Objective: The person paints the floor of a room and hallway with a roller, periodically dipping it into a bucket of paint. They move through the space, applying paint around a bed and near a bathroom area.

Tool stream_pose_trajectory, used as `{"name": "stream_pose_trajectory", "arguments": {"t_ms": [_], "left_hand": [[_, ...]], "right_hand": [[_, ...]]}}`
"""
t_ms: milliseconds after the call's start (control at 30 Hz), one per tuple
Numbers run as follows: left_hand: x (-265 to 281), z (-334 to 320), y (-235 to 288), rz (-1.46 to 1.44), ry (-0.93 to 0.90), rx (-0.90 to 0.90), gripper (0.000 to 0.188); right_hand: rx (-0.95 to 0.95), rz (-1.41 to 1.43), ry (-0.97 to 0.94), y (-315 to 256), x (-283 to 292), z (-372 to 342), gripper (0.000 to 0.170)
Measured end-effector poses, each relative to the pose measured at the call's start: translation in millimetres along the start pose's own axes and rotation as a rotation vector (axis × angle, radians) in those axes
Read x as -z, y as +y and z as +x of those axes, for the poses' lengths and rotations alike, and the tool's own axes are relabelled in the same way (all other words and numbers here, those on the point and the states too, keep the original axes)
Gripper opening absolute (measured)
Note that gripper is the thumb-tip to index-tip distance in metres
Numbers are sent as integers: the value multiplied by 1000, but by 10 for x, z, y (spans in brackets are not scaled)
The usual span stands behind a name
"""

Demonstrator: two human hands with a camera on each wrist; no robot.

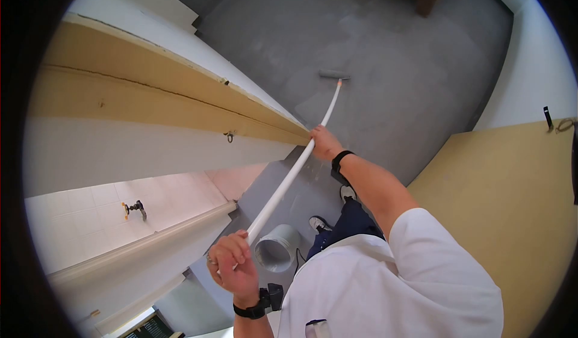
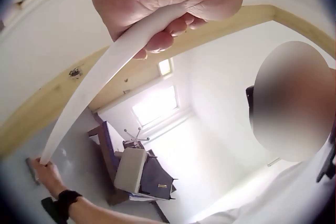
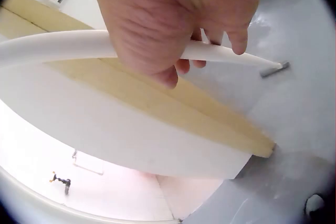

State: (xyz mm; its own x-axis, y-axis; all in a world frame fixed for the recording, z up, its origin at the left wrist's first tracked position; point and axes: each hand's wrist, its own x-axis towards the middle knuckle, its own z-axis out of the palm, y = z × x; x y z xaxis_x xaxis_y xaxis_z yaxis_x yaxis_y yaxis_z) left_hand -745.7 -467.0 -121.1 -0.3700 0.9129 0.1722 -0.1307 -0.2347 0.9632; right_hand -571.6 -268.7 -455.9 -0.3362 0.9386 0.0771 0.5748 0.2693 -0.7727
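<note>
No txt, brand, no. or sign legible in any of the 3 views. Small pale patch on the dark item [image 2: 155,179], L wrist view, may be a label, but it's too small & blurry to read. Dark panel [image 1: 147,328], btm L of head view, has pale marks, also unreadable.

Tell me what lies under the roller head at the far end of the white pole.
Grey floor shows all around the roller head, which appears to rest on it. The strip directly beneath is covered, so its condition cannot be seen.
</note>
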Motion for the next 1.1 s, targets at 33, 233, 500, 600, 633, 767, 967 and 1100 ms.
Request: {"name": "stream_pose_trajectory", "arguments": {"t_ms": [33,233,500,600,633,767,967,1100], "left_hand": [[24,-28,-13,3,2,36,24],[307,-426,491,128,26,53,24],[862,-591,1626,-7,37,51,37],[1431,-560,1786,-182,222,68,38],[1496,-574,1781,-182,224,66,38],[1536,-621,1677,-242,209,94,37],[1776,-613,1673,-211,114,113,36],[2084,-644,1751,-182,44,72,33]], "right_hand": [[-37,-42,-67,66,-5,-25,17],[22,-109,-115,163,-551,-550,16],[31,-110,-367,-786,-1361,-1323,12],[-23,-85,-475,-1192,-1247,-1236,15],[-57,-118,-543,-1253,-1219,-1221,19],[-50,-136,-636,-1161,-1026,-1217,20],[-54,-129,-637,-1270,-1316,-1436,19],[-96,-79,-666,-1491,-1655,-1498,21]]}}
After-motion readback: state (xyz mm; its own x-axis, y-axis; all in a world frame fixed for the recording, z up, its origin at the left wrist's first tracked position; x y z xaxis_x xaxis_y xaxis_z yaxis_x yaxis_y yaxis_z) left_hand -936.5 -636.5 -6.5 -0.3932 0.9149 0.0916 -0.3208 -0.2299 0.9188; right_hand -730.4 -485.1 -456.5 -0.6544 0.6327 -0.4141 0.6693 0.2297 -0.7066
